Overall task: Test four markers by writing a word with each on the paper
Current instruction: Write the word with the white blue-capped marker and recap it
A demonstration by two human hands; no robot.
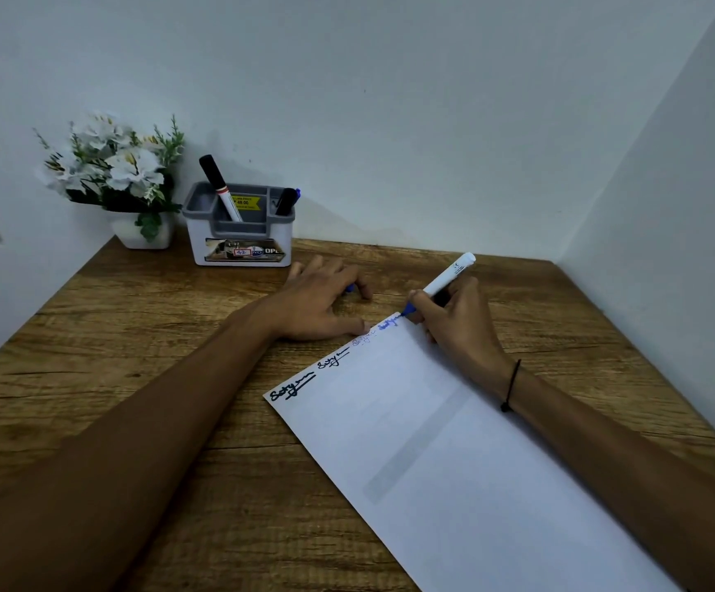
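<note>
A white sheet of paper [454, 442] lies slanted on the wooden desk [133, 356]. Along its top edge run two dark words, a faint one and a blue one [389, 324]. My right hand [454, 322] grips a white marker [445, 279] with its blue tip on the paper's far corner. My left hand [321, 301] lies on the desk with its thumb at the paper's edge, fingers curled around a small blue cap [349, 288]. A grey and white holder [240, 228] at the back keeps a black-capped marker [219, 185], another black marker [286, 201] and a blue one [298, 192].
A white pot of white artificial flowers [120, 177] stands left of the holder in the back corner. Walls close the desk in at the back, left and right. A black cord circles my right wrist [511, 386].
</note>
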